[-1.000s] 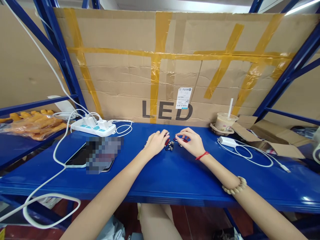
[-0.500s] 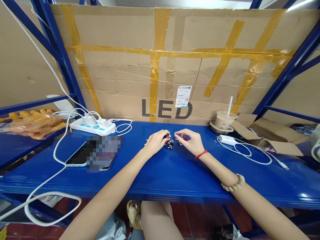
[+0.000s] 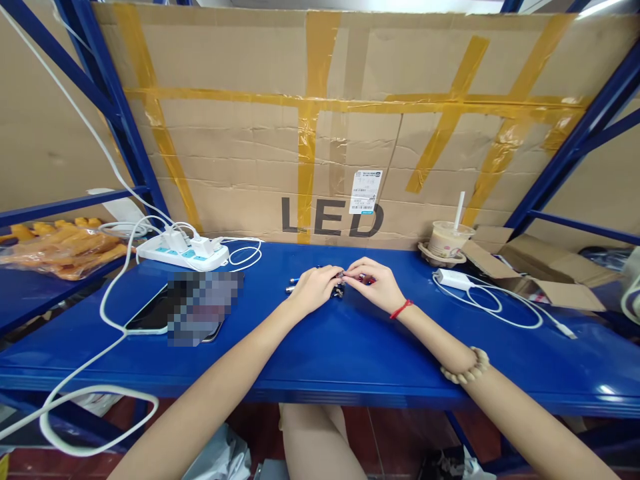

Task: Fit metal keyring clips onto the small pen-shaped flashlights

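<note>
My left hand (image 3: 315,288) and my right hand (image 3: 376,283) meet over the middle of the blue shelf top (image 3: 345,347). Both have thumb and fingers pinched together, with a tiny metallic-looking piece (image 3: 341,274) between the fingertips, too small to name. Just below the fingertips lies a cluster of small dark and shiny parts (image 3: 339,291), partly hidden by my left hand. Small red and dark pieces (image 3: 368,280) show beneath my right hand. Slim silver and blue bits (image 3: 290,289) stick out left of my left hand.
Two phones, one the black-screened phone (image 3: 150,310), lie to the left, before a white power strip (image 3: 183,253) with cables. At right are a drink cup (image 3: 447,241) in a holder, a white charging cable (image 3: 493,310) and an opened carton (image 3: 555,267). A large cardboard sheet (image 3: 240,160) stands behind.
My right hand has moved slightly left, closing the small gap so its fingertips now meet those of my left hand. The view has shifted slightly.
</note>
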A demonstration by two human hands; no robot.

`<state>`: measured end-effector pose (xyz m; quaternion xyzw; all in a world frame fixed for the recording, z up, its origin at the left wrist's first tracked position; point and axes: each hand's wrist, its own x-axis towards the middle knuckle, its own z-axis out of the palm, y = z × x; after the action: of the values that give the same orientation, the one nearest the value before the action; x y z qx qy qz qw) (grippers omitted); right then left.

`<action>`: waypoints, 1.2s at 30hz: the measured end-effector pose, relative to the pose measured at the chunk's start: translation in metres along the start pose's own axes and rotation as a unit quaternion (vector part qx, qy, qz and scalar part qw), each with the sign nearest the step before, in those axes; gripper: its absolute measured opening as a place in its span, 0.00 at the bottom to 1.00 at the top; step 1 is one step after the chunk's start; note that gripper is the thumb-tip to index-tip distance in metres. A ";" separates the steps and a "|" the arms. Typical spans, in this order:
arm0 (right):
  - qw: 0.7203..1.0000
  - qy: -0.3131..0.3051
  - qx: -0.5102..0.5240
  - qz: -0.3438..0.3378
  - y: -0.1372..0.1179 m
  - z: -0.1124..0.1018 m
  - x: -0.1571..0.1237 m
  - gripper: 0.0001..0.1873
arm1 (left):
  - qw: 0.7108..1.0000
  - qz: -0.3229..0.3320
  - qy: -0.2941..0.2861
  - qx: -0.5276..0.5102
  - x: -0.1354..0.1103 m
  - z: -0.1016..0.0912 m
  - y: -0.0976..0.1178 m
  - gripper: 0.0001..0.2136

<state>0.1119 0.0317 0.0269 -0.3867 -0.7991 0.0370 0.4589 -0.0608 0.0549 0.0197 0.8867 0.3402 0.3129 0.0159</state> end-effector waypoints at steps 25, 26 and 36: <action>0.971 -0.157 -0.175 0.041 0.021 0.000 -0.004 0.09 | 0.995 -0.067 0.071 -0.013 0.001 -0.008 0.003 0.06; 0.971 -0.156 -0.175 0.047 0.021 0.000 -0.003 0.08 | 0.995 -0.064 0.069 -0.017 0.001 -0.008 0.003 0.06; 0.994 0.055 -0.052 0.080 0.010 -0.003 0.002 0.09 | 0.997 -0.066 0.030 -0.024 0.001 -0.006 0.003 0.08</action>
<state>0.1193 0.0392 0.0260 -0.4738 -0.7403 0.0111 0.4768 -0.0617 0.0525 0.0259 0.8519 0.3908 0.3455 0.0472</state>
